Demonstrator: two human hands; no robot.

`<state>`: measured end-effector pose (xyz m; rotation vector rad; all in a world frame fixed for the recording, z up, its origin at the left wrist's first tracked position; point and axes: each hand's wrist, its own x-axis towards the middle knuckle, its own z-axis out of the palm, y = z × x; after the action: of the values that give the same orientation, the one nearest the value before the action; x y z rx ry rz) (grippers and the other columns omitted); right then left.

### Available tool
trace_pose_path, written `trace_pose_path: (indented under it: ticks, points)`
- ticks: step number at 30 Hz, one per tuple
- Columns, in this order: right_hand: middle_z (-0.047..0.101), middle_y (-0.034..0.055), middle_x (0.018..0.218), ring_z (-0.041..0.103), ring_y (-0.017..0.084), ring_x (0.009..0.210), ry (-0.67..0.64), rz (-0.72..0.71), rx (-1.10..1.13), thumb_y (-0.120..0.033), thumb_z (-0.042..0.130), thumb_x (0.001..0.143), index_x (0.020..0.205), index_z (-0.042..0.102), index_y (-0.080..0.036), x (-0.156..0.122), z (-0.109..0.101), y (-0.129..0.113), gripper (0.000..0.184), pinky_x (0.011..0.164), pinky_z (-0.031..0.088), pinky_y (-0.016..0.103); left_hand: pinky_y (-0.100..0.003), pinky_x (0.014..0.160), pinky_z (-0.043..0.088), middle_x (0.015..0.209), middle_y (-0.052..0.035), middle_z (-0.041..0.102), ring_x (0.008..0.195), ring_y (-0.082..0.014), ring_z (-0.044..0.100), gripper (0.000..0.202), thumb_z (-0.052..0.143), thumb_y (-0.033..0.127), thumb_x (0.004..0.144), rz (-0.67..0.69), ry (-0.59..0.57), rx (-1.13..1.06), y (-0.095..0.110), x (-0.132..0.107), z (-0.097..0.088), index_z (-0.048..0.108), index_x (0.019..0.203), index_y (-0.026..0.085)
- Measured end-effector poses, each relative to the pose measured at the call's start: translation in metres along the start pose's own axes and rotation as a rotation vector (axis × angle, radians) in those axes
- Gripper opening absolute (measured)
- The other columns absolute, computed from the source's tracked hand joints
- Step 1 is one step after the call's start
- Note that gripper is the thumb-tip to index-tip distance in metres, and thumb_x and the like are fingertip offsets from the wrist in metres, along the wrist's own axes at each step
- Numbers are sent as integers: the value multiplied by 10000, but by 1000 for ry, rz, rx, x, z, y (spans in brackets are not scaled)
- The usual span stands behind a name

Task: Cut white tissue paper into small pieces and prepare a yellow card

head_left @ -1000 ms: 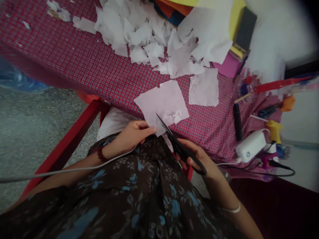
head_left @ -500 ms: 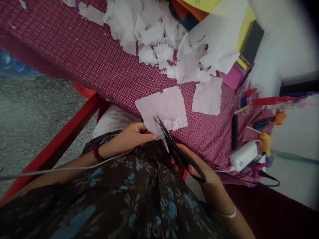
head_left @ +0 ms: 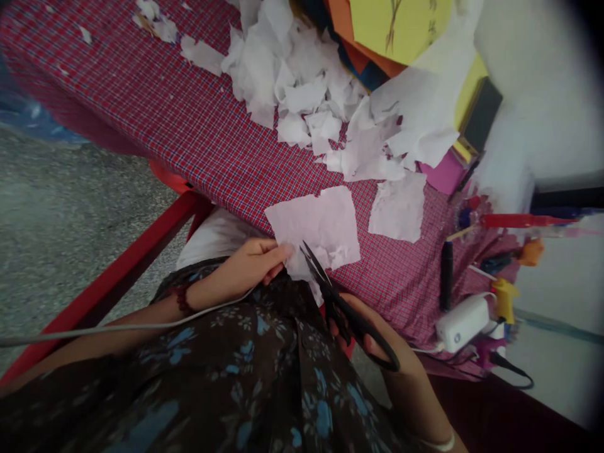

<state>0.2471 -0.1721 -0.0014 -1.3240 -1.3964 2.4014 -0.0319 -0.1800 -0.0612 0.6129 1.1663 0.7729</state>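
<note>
My left hand (head_left: 257,264) pinches the lower left edge of a sheet of thin white paper (head_left: 321,220), whose outline is rough and torn. Black-handled scissors (head_left: 337,302) are in my right hand (head_left: 363,321), fingers through the handles. Their blades are slightly parted and lie at the paper's lower part, pointing up and left. A narrow strip of the paper hangs down beside the blades. To the right, a second rough-edged piece of paper (head_left: 397,207) lies flat on the checked tablecloth (head_left: 189,126).
Crumpled paper scraps (head_left: 302,82) are heaped at the back. Yellow card (head_left: 401,25) and a dark box (head_left: 481,113) lie behind them. On the right are a black marker (head_left: 446,277), a white power bank (head_left: 465,321) and cables. A red chair frame (head_left: 117,277) stands at left.
The view has tilted, so the table contents appear lower. My left hand has shifted its grip slightly up along the paper's edge. The scissor blades still lie at the paper.
</note>
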Motion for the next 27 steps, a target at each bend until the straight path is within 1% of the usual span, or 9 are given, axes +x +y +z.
trace_pose_path:
  ticks: [2,4,6,8,10,15,19,24,27]
  points:
    - [637,79,920,602,225,726,51,1,19,-657,675,792,1302,619,-310,1,7,-3,619,608,509,327,-221,469,305,486,29,466,457,-84,399,478,584,521,869,13,-28,14,2,-1,-1,494,538,189]
    - [631,67,930,587,207,716,127,-16,69,-641,654,824,1309,612,-321,2,16,-6,583,607,493,309,-216,477,313,494,30,472,465,-83,406,478,561,523,880,19,-52,29,3,-2,-3,496,546,187]
    - [623,53,923,565,179,691,160,-40,107,-633,655,833,1304,613,-316,4,22,-9,569,594,465,284,-212,478,315,497,33,472,466,-80,407,488,547,535,878,9,-69,69,4,-3,-4,491,544,184]
    - [619,46,916,550,159,685,146,-51,104,-625,669,833,1301,612,-295,9,25,-11,576,593,445,265,-209,475,315,502,34,473,469,-79,408,496,545,554,866,-15,-91,123,4,-3,-4,495,546,180]
    - [618,47,923,543,145,695,114,-54,82,-625,667,839,1316,598,-272,16,23,-12,597,598,434,252,-209,477,317,506,32,473,476,-80,414,505,546,572,854,-28,-109,162,4,-2,-4,501,545,175]
    - [595,19,904,535,105,659,-21,-49,120,-621,695,823,1344,556,-278,31,12,-7,639,568,396,217,-209,492,315,509,26,478,487,-81,422,495,531,545,864,-21,-129,192,3,-2,-6,515,547,166]
    - [591,11,895,533,95,639,-5,-22,113,-584,703,839,1353,550,-283,32,10,-5,615,562,386,216,-211,491,312,513,26,481,483,-81,419,472,520,511,875,-27,-116,189,3,-2,-7,518,554,166]
    - [574,-12,850,493,62,551,43,9,99,-530,661,900,1349,538,-287,29,14,-6,526,498,339,195,-213,478,303,502,23,484,466,-79,409,469,515,501,871,-29,-119,182,3,-2,-7,516,543,166]
    - [576,-8,878,510,67,589,11,40,94,-551,682,877,1357,506,-288,31,15,-6,575,519,357,192,-211,482,301,500,23,483,470,-79,405,480,519,514,870,-16,-129,183,0,-1,-8,523,543,163]
